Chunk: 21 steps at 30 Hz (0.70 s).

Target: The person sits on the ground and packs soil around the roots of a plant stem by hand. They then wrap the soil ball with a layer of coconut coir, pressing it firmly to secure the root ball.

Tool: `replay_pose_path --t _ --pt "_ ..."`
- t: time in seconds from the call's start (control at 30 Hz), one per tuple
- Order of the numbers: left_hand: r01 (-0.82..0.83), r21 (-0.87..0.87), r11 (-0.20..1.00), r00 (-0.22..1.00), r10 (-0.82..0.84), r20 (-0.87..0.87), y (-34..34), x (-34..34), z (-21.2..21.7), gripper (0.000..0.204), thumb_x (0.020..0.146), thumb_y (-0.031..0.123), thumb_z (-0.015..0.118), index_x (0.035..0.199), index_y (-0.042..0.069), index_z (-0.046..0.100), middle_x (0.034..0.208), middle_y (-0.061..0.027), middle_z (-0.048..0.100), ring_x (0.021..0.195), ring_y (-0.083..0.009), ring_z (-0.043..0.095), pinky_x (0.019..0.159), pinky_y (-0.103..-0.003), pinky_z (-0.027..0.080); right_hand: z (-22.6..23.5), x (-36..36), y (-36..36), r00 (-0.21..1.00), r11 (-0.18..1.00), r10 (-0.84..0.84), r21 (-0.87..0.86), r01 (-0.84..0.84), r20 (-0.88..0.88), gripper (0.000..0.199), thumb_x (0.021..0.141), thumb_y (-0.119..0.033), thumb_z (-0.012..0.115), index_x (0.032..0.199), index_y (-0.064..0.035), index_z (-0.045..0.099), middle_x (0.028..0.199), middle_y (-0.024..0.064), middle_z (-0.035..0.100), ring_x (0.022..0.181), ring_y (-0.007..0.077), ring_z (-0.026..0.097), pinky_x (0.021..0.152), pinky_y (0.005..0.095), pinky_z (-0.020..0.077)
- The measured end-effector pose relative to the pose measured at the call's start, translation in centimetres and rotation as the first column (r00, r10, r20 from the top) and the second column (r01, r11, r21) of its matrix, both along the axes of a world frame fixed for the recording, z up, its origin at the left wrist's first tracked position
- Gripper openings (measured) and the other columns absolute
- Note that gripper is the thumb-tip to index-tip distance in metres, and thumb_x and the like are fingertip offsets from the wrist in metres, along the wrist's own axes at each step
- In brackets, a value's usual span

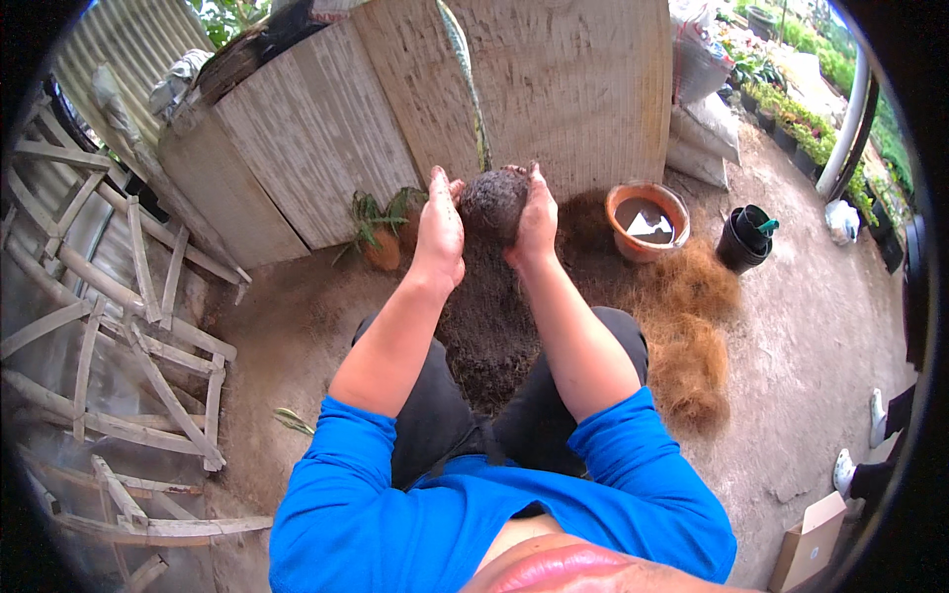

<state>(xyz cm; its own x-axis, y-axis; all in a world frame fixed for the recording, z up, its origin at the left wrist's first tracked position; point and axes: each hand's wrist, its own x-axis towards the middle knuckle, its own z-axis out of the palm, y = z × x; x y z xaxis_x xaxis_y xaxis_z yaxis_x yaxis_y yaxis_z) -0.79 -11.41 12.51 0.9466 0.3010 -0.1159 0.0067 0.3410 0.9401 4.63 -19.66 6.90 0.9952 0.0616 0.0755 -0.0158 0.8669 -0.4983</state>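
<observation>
A round, dark ball of soil [493, 210] is held up between my two palms. One long snake plant leaf [465, 74], green with pale edges, rises from its top. My left hand [441, 232] presses the ball's left side, its fingers pointing up and partly curled toward it. On the other side my right hand [537, 222] cups the ball, thumb and fingers turned upward. Both hands are smeared with soil. Below them, a heap of loose dark soil [486, 331] spreads on the ground between my knees.
A fern in a brown fibre ball [382, 249] stands left by wooden boards [316, 128]. To the right are a clay pot [647, 242] with a white piece inside, brown coconut fibre [687, 366], and black pots [744, 240]. Wooden racks [148, 316] line the left; another person's shoes [843, 472] show right.
</observation>
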Motion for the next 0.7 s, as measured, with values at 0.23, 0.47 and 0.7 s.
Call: replay_pose_path --t 0.23,0.47,0.7 --pt "-0.052 0.102 0.993 0.964 0.024 0.263 -1.1 -0.1 -1.9 0.046 0.096 0.033 0.036 0.121 -0.005 0.044 0.111 -0.0089 0.053 0.102 -0.0137 0.049 0.091 -0.028 0.038 0.5 -0.5 0.3 0.923 0.89 -0.302 -0.276 0.363 0.239 0.022 0.087 -0.019 0.057 0.087 0.0021 0.059 0.083 0.0043 0.06 0.08 0.0114 0.052 0.075 0.0247 0.0411" --pt "0.091 -0.213 0.973 0.99 -0.065 0.125 0.2 0.3 -1.1 0.047 0.094 0.039 0.032 0.114 0.0 0.051 0.11 -0.0081 0.057 0.099 -0.02 0.055 0.092 -0.034 0.04 -0.2 0.3 0.9 0.936 0.912 -0.275 -0.248 0.327 0.221 0.021 0.084 -0.018 0.061 0.089 0.0028 0.059 0.084 0.0039 0.06 0.081 0.0115 0.053 0.077 0.0245 0.0413" --pt "0.046 -0.333 0.942 0.995 -0.074 -0.071 2.9 2.8 -1.8 0.048 0.09 0.048 0.038 0.102 0.006 0.058 0.097 -0.0066 0.062 0.089 -0.0201 0.059 0.082 -0.035 0.045 -1.7 0.2 3.6 0.782 0.629 -0.268 -0.513 0.585 0.563 0.027 0.091 -0.013 0.043 0.11 0.004 0.053 0.104 0.0063 0.058 0.09 0.0096 0.05 0.082 0.0227 0.0389"
